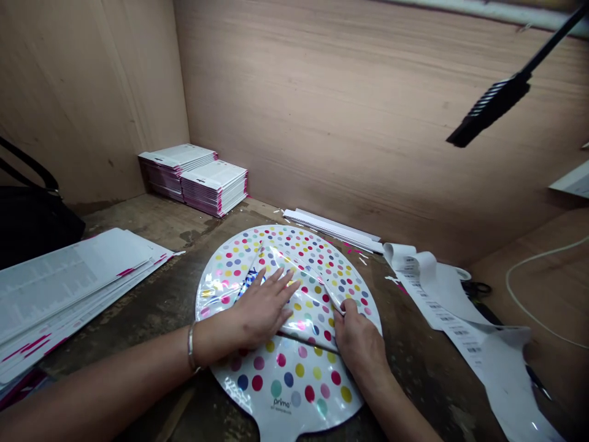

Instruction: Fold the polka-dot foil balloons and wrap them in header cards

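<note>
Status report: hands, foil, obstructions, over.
Left hand open, flat on folded dotted foil. Right hand gripping its edge. Label strip off right, clear of both hands.

Left hand (pixel 264 310), with forearm (pixel 124 380): bare, one bangle (pixel 191 348) worn at the wrist, slim, rounded, silver-coloured, with a metallic shine. Right hand (pixel 361 339), with forearm: bare skin from fingers to picture edge.

Dim corners, stretched edges, glare on balloon (pixel 294 374).
</note>
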The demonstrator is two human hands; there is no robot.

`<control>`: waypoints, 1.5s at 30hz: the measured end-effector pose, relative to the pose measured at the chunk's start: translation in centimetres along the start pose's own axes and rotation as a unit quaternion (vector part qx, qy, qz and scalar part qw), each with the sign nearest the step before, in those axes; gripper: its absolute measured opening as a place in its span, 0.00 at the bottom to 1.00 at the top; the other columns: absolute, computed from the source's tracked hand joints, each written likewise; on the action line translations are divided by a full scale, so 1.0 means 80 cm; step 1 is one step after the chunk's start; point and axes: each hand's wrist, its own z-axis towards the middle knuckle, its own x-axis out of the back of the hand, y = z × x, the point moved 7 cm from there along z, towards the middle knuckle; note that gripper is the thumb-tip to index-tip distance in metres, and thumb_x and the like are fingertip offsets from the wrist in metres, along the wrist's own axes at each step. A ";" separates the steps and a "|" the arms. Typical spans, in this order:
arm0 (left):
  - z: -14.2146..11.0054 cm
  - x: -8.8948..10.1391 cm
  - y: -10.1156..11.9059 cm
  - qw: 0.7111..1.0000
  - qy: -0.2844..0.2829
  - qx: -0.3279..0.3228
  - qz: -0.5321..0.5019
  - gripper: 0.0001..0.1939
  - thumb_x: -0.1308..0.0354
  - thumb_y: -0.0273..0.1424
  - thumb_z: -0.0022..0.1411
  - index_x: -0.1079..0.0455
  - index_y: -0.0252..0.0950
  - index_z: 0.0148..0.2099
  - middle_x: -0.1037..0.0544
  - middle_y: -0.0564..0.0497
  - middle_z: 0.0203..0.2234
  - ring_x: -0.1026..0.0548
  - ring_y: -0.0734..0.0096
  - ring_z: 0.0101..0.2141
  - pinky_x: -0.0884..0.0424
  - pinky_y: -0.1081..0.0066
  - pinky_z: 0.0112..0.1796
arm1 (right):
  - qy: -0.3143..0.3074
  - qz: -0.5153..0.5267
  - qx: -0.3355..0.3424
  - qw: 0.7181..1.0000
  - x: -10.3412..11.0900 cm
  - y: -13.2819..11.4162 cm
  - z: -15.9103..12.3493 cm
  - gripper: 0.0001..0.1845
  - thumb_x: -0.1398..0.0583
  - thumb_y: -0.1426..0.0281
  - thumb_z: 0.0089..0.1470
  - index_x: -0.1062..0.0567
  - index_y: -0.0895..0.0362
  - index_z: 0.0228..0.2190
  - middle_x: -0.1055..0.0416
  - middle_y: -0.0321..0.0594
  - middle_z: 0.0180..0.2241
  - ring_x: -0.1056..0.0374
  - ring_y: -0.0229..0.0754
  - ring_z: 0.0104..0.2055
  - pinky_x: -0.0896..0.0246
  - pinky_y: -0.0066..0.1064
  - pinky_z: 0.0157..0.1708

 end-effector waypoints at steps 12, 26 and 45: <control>0.006 -0.030 -0.011 0.998 -0.054 0.033 -0.013 0.34 0.60 0.48 0.65 0.57 0.37 0.67 0.57 0.42 0.65 0.61 0.53 0.64 0.62 0.50 0.60 | -0.065 0.075 0.233 0.967 -0.027 -0.081 -0.031 0.33 0.56 0.56 0.62 0.48 0.62 0.62 0.59 0.51 0.65 0.66 0.52 0.67 0.60 0.47 0.62; -0.005 0.013 -0.098 0.994 -0.063 0.084 -0.036 0.25 0.53 0.41 0.64 0.45 0.48 0.62 0.46 0.53 0.63 0.52 0.62 0.63 0.59 0.58 0.60 | -0.101 0.045 0.194 0.975 -0.039 -0.077 -0.028 0.36 0.59 0.52 0.60 0.56 0.57 0.63 0.68 0.42 0.66 0.74 0.46 0.67 0.69 0.42 0.64; 0.069 0.060 -0.093 0.856 0.017 0.195 -0.478 0.21 0.42 0.44 0.55 0.32 0.35 0.46 0.22 0.49 0.35 0.23 0.64 0.35 0.27 0.68 0.36 | 0.000 0.266 0.145 0.953 0.013 -0.031 0.024 0.38 0.47 0.54 0.55 0.46 0.60 0.61 0.56 0.50 0.65 0.61 0.50 0.66 0.61 0.47 0.62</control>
